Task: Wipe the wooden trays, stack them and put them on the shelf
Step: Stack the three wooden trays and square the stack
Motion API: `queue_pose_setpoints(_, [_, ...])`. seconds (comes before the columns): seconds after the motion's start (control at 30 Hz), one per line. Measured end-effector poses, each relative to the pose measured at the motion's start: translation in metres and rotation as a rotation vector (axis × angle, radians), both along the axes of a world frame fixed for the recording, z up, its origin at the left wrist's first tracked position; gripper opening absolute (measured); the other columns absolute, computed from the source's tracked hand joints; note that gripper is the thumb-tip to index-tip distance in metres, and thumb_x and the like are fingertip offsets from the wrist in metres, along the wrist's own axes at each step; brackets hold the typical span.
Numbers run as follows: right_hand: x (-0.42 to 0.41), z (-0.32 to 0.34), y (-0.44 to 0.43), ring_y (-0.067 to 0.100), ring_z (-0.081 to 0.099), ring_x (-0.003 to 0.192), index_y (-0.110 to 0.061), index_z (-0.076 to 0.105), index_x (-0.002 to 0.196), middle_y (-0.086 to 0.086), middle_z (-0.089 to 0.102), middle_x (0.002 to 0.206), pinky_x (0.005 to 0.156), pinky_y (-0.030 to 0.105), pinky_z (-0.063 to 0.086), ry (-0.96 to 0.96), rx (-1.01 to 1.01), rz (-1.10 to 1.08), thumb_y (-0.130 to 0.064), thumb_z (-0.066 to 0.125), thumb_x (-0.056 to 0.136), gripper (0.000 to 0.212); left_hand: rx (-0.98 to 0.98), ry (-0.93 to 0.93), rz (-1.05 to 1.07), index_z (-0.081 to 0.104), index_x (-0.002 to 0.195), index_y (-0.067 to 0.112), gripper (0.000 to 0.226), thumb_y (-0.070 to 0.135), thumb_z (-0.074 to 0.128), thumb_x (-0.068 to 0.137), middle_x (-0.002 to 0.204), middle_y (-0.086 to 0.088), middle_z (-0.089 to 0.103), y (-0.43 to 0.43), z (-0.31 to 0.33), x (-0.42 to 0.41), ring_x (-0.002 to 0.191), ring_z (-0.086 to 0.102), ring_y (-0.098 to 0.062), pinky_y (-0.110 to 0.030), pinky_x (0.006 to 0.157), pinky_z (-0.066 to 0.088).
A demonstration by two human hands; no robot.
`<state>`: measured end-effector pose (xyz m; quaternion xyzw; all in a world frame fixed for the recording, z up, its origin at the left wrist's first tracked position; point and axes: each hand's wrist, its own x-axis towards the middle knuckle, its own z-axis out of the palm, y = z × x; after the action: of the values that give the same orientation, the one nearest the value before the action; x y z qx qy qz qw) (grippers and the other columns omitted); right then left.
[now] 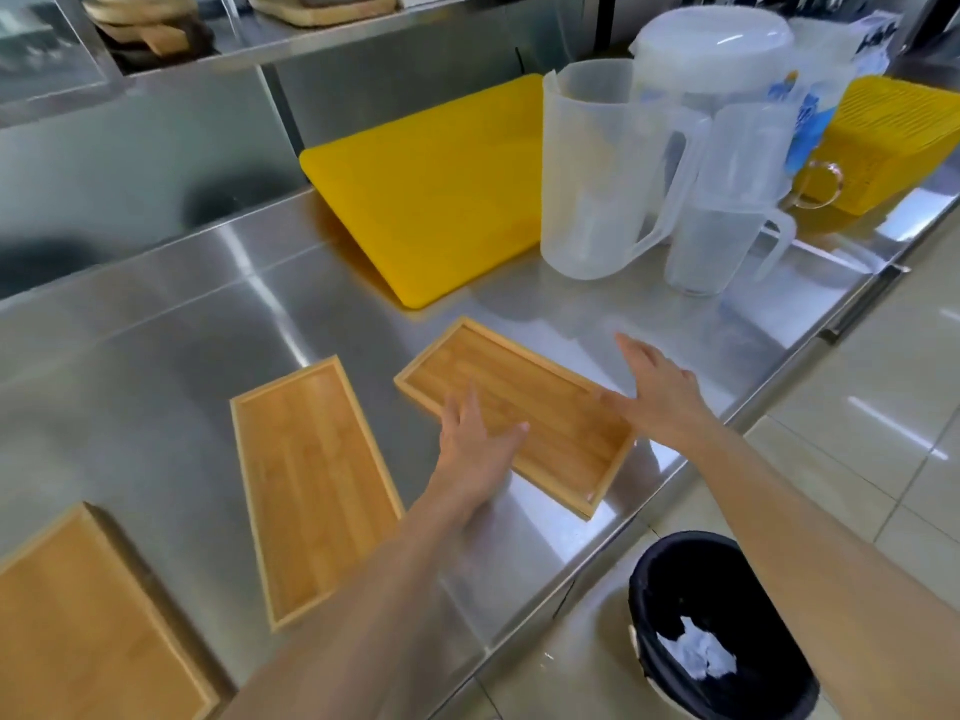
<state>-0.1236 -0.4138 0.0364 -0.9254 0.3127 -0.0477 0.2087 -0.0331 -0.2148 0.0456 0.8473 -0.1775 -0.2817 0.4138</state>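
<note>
Mid-frame, the right tray [524, 407] lay on the steel counter [156, 397], its long axis running upper left to lower right. Left hand [475, 441] and right hand [657, 389], fingers spread, flanked it. Lower left, another tray [88, 626] was cut off.

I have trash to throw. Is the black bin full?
No, the black bin is mostly empty: only crumpled white paper lies low inside.

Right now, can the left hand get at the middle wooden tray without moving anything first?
Probably yes. The left hand rests on the right tray, and the middle wooden tray lies just beside it on the steel counter, open side up, with nothing on it or between them.
</note>
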Motion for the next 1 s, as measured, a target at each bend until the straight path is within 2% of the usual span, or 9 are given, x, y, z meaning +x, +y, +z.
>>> queue_pose_setpoints(0.17, [-0.004, -0.012, 0.015, 0.029, 0.032, 0.133, -0.019, 0.016, 0.143, 0.009, 0.032, 0.148, 0.105, 0.047, 0.023, 0.164, 0.128, 0.003, -0.050, 0.052, 0.082, 0.077, -0.228, 0.456, 0.206, 0.011, 0.144, 0.030, 0.083, 0.037, 0.063, 0.079, 0.155, 0.002, 0.013, 0.000, -0.013, -0.021, 0.138, 0.022, -0.021, -0.039, 0.105, 0.026])
queue_pose_setpoints(0.33, [-0.002, -0.015, 0.028, 0.032, 0.040, 0.124, -0.016, 0.023, 0.139, 0.012, 0.041, 0.140, 0.100, 0.047, 0.029, 0.180, 0.141, 0.011, -0.049, 0.054, 0.082, 0.073, -0.347, 0.860, 0.349, 0.021, 0.141, 0.026, 0.073, 0.029, 0.062, 0.081, 0.155, 0.000, 0.016, -0.010, -0.007, -0.032, 0.142, 0.010, -0.022, -0.055, 0.110, 0.014])
queue_pose_setpoints(0.4, [-0.002, -0.012, 0.032, 0.033, 0.042, 0.122, -0.014, 0.028, 0.136, 0.013, 0.043, 0.137, 0.099, 0.046, 0.032, 0.152, 0.228, -0.015, -0.046, 0.055, 0.082, 0.068, -0.342, 0.941, 0.416, 0.029, 0.138, 0.026, 0.067, 0.027, 0.063, 0.080, 0.152, -0.003, 0.025, -0.013, -0.001, -0.031, 0.138, 0.022, -0.022, -0.060, 0.107, 0.019])
queue_pose_setpoints(0.47, [-0.003, -0.011, 0.035, 0.031, 0.046, 0.115, -0.014, 0.038, 0.128, 0.012, 0.048, 0.129, 0.097, 0.044, 0.036, 0.139, 0.291, -0.031, -0.043, 0.056, 0.082, 0.057, -0.354, 0.970, 0.483, 0.037, 0.132, 0.026, 0.058, 0.024, 0.062, 0.080, 0.136, -0.005, 0.045, -0.015, 0.006, -0.032, 0.114, 0.048, -0.025, -0.059, 0.087, 0.046])
queue_pose_setpoints(0.5, [-0.004, -0.010, 0.037, 0.030, 0.048, 0.110, -0.014, 0.043, 0.121, 0.010, 0.051, 0.123, 0.095, 0.044, 0.038, 0.127, 0.307, -0.046, -0.042, 0.056, 0.082, 0.050, -0.367, 0.976, 0.516, 0.039, 0.130, 0.025, 0.053, 0.022, 0.061, 0.081, 0.125, -0.006, 0.052, -0.015, 0.008, -0.033, 0.099, 0.056, -0.026, -0.053, 0.064, 0.056])
queue_pose_setpoints(0.57, [-0.003, -0.010, 0.043, 0.028, 0.050, 0.102, -0.014, 0.048, 0.109, 0.006, 0.054, 0.111, 0.092, 0.044, 0.040, 0.104, 0.323, -0.094, -0.041, 0.054, 0.082, 0.039, -0.355, 0.942, 0.574, 0.039, 0.128, 0.023, 0.052, 0.020, 0.061, 0.082, 0.121, -0.008, 0.053, -0.015, 0.009, -0.036, 0.092, 0.058, -0.029, -0.043, 0.041, 0.053])
queue_pose_setpoints(0.73, [0.000, -0.010, 0.045, 0.028, 0.051, 0.099, -0.012, 0.046, 0.102, 0.004, 0.052, 0.101, 0.087, 0.043, 0.039, 0.109, 0.330, -0.207, -0.037, 0.050, 0.083, 0.031, -0.228, 0.791, 0.608, 0.031, 0.130, 0.027, 0.064, 0.030, 0.065, 0.076, 0.137, -0.002, 0.039, -0.018, 0.002, -0.040, 0.118, 0.045, -0.030, -0.052, 0.078, 0.052])
queue_pose_setpoints(0.87, [0.000, -0.010, 0.034, 0.020, 0.049, 0.076, -0.011, 0.046, 0.090, 0.003, 0.049, 0.087, 0.064, 0.033, 0.040, 0.094, 0.469, -0.198, -0.033, 0.048, 0.083, 0.023, -0.182, 0.685, 0.581, 0.021, 0.133, 0.031, 0.072, 0.036, 0.064, 0.076, 0.138, -0.003, 0.038, -0.018, -0.003, -0.041, 0.117, 0.046, -0.029, -0.046, 0.081, 0.051])
queue_pose_setpoints(1.0, [0.001, -0.011, 0.029, 0.014, 0.045, 0.067, -0.011, 0.049, 0.087, 0.002, 0.048, 0.080, 0.055, 0.027, 0.035, 0.034, 0.620, -0.179, -0.035, 0.048, 0.086, 0.024, -0.164, 0.651, 0.593, 0.026, 0.132, 0.017, 0.061, 0.036, 0.056, 0.082, 0.113, -0.009, 0.058, -0.019, -0.015, -0.043, 0.102, 0.058, -0.029, -0.040, 0.085, 0.051])
